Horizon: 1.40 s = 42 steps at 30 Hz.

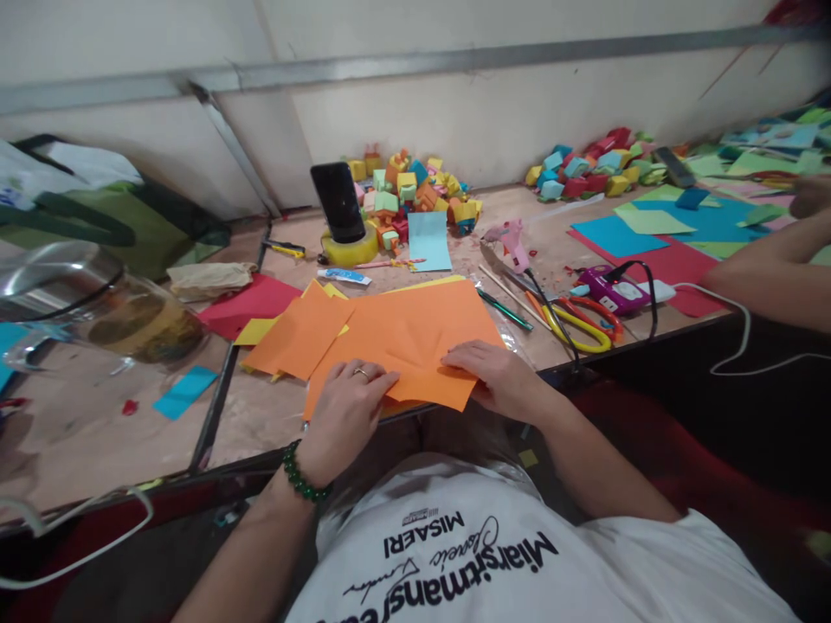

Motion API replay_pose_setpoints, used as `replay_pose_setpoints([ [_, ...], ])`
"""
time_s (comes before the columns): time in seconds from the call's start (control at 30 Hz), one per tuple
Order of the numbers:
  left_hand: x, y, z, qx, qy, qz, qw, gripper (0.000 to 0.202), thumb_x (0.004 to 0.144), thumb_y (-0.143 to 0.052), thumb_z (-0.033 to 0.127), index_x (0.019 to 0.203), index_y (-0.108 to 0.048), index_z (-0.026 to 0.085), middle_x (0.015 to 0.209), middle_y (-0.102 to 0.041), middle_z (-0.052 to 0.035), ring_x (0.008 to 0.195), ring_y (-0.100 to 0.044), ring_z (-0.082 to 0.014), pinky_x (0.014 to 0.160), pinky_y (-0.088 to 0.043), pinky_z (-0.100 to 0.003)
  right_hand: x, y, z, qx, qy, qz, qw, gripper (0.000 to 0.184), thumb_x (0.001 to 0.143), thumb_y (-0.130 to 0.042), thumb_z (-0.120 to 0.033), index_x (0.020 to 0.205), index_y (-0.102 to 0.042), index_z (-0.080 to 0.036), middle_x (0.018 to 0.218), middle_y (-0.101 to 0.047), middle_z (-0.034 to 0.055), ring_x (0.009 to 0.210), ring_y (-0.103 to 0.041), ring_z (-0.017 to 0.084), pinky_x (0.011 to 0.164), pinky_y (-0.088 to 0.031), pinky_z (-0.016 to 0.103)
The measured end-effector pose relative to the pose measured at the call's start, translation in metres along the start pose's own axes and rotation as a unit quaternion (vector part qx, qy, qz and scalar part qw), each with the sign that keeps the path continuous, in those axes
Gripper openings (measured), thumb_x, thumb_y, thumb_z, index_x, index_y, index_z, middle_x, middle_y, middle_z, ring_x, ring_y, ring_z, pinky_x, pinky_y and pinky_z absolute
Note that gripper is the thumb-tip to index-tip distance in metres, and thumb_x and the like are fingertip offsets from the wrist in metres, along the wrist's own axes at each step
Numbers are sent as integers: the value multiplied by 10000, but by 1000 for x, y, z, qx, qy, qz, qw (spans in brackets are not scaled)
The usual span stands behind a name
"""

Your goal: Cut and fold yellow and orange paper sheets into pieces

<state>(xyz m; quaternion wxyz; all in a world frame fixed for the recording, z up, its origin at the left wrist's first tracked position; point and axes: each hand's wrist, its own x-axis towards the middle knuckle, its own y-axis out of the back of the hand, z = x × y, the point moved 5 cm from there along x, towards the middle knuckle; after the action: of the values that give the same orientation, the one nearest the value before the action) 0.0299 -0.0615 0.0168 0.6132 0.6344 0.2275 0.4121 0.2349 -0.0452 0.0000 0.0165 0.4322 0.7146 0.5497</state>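
A large orange sheet of paper [421,320] lies at the table's near edge, with creases fanning out between my hands. My left hand [351,407], wearing a ring and a green bead bracelet, grips its near edge on the left, fingers bent over the paper. On the right, my right hand [499,372] holds the near corner, fingers on top and the thumb hidden beneath. The sheet's near edge lifts slightly and hangs past the table. Smaller orange sheets [299,329] overlap at its left, with yellow paper [253,332] showing underneath.
Scissors [581,333], a green pen [505,310] and a pink glue gun [512,244] lie to the right. A phone [338,202] leans on a tape roll [351,247]. Folded paper pieces [406,190] pile behind. A glass jar [139,320] is left; another person's arm [772,268] reaches in right.
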Motion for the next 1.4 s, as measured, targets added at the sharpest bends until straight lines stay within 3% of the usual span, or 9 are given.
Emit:
replay_pose_setpoints([
  [0.27, 4, -2, -17, -129, 123, -4, 984, 296, 921, -421, 270, 747, -648, 194, 733, -642, -39, 688, -603, -186, 626, -434, -289, 0, 7, 33, 82, -183, 48, 979, 291, 871, -594, -297, 1142, -632, -200, 893, -709, 51, 761, -660, 182, 708, -527, 309],
  [0.4, 3, -7, -26, -86, 193, -6, 977, 257, 925, -443, 310, 1008, -653, 186, 718, -659, -27, 676, -623, -205, 619, -454, -292, 4, 7, 42, 19, -242, 63, 968, 370, 843, -635, -328, 1180, -613, -178, 693, -641, 1, 619, -583, 166, 598, -460, 287],
  [0.5, 4, -5, -21, 1, 189, 31, 982, 391, 931, -451, 273, 1278, -564, 132, 930, -698, -125, 847, -652, -262, 753, -491, -360, 7, 5, 39, -74, -254, 68, 962, 350, 842, -642, -328, 1153, -627, -166, 753, -663, 34, 709, -601, 198, 670, -464, 314],
  [0.6, 4, -2, -2, 91, 148, 59, 983, 433, 924, -495, 263, 1347, -545, 183, 1305, -574, -218, 1175, -556, -352, 968, -410, -510, 10, 3, 32, -176, -254, 47, 950, 258, 853, -643, -327, 1052, -664, -164, 859, -680, 83, 852, -610, 243, 744, -462, 338],
  [0.73, 3, -8, 20, 102, 76, 40, 991, 466, 932, -522, 349, 1391, -507, 265, 1554, -323, -168, 1421, -297, -362, 1116, -163, -628, 15, 2, 24, -251, -239, 8, 938, 213, 876, -622, -338, 991, -678, -167, 919, -671, 108, 895, -597, 263, 710, -454, 337],
  [0.87, 4, -18, 28, 76, 19, 5, 997, 560, 903, -516, 532, 1365, -541, 216, 1493, -427, -180, 1384, -366, -355, 1136, -158, -613, 20, 5, 12, -278, -181, 41, 943, 163, 882, -608, -264, 987, -684, -165, 886, -676, 105, 863, -580, 253, 722, -456, 339],
  [0.97, 7, -21, 28, 69, 18, -5, 997, 593, 887, -518, 570, 1326, -581, 177, 1382, -547, -197, 1295, -468, -363, 1112, -241, -603, 25, 1, -4, -256, -57, 64, 963, 186, 902, -534, -146, 995, -688, -194, 971, -686, 94, 886, -561, 220, 784, -456, 330],
  [1.1, 11, -15, 31, 70, 13, -7, 997, 592, 870, -550, 570, 1284, -607, 150, 1301, -606, -193, 1215, -525, -358, 1072, -304, -599, 22, -16, -13, -207, 59, 4, 977, 200, 918, -528, -152, 1038, -682, -193, 1054, -693, 70, 983, -542, 213, 856, -449, 348],
  [1.4, -14, 0, 4, 95, 62, 7, 994, 503, 917, -498, 508, 1220, -630, 129, 1193, -667, -181, 1063, -592, -341, 991, -370, -565, -26, 9, 18, -242, -50, 15, 969, 284, 876, -528, -61, 1007, -713, -233, 1093, -712, 32, 962, -548, 206, 818, -443, 355],
])
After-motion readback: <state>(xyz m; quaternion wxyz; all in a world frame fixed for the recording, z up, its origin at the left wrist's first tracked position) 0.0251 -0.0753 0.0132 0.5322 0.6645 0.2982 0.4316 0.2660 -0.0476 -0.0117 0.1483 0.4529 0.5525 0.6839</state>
